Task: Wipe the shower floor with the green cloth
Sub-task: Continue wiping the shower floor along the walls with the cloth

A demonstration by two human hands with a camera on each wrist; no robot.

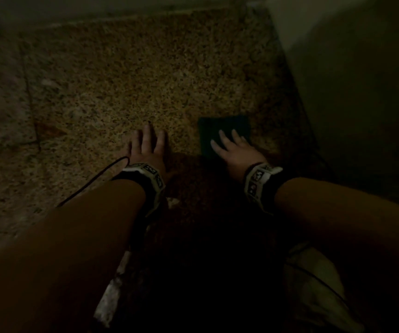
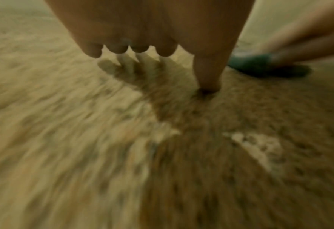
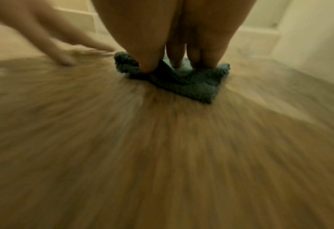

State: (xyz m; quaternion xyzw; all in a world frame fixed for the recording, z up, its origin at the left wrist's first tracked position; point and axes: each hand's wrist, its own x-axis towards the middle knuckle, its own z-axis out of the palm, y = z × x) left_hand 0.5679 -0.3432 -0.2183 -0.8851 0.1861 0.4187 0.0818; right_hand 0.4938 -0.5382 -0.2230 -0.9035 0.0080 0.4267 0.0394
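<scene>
Fingers [image 3: 148, 62] of right hand [image 1: 235, 150] press flat on green cloth [image 3: 191, 83].

dark green cloth [image 1: 222, 131] on speckled tan-brown floor [image 1: 121, 87] (black flecks)

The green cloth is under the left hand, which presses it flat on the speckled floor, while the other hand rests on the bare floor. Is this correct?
Not quite: the right hand presses the green cloth flat on the speckled floor, as the head view shows. The left hand is the one on the bare floor.
</scene>
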